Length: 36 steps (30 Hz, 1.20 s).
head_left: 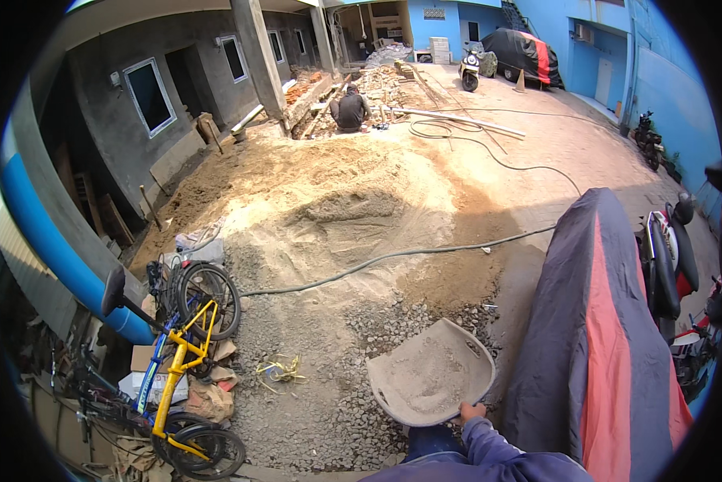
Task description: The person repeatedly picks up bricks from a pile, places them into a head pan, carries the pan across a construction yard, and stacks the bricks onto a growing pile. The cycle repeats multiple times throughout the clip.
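A wide, shallow grey tub [395, 408] with handle slots hangs tilted in front of my legs, low over the gravel. Grey sand or dry mix [433, 371] coats its bottom and inner wall. My right hand [472, 412] is closed around the near right part of the rim, its blue-purple sleeve coming in from the lower edge. No part of my left hand shows. Beyond the tub lies loose gravel [353, 337], and farther off a broad sand heap [337, 210] with a hollow scooped in it.
A grey-green hose [393, 255] crosses the ground ahead. A covered vehicle [550, 321] stands close on my right, with motorcycles [666, 249] beyond it. Folded bicycles [186, 353] lean at left near cardboard. A person [350, 110] squats by rubble at the back.
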Each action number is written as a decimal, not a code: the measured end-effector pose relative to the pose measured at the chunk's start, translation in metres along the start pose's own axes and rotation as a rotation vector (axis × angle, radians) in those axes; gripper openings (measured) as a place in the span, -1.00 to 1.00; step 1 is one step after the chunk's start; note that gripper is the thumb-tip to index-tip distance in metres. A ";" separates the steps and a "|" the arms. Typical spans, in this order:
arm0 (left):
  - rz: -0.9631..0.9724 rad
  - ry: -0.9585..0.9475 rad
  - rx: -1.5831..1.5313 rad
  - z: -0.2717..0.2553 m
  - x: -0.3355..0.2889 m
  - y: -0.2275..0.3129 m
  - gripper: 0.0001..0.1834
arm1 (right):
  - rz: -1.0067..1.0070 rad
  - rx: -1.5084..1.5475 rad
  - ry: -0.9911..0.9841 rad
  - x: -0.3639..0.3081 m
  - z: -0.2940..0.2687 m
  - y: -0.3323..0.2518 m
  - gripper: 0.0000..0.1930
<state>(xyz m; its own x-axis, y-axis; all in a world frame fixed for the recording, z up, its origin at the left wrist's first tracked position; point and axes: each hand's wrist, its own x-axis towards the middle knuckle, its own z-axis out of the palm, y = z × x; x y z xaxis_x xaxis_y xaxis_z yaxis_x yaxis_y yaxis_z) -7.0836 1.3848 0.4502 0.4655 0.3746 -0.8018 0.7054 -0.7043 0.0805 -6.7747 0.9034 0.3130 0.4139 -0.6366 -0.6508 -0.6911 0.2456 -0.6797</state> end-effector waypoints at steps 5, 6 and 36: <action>-0.009 -0.178 -0.129 -0.098 0.065 0.188 -0.41 | 0.037 0.176 -0.204 -0.021 0.003 -0.128 -0.54; -0.017 -0.200 -0.189 -0.111 0.077 0.218 -0.40 | 0.030 0.148 -0.222 -0.021 0.007 -0.150 -0.54; -0.070 -0.645 -1.685 -0.337 0.319 1.012 -0.47 | 0.185 0.159 0.057 0.389 0.029 -0.547 -0.71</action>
<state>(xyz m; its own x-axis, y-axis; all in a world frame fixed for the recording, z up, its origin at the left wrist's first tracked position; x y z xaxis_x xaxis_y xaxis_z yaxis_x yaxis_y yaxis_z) -6.0415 0.9948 0.4752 0.4452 -0.1845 -0.8762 0.6319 0.7580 0.1615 -6.2188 0.5425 0.4217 0.2518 -0.6095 -0.7518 -0.6478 0.4709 -0.5988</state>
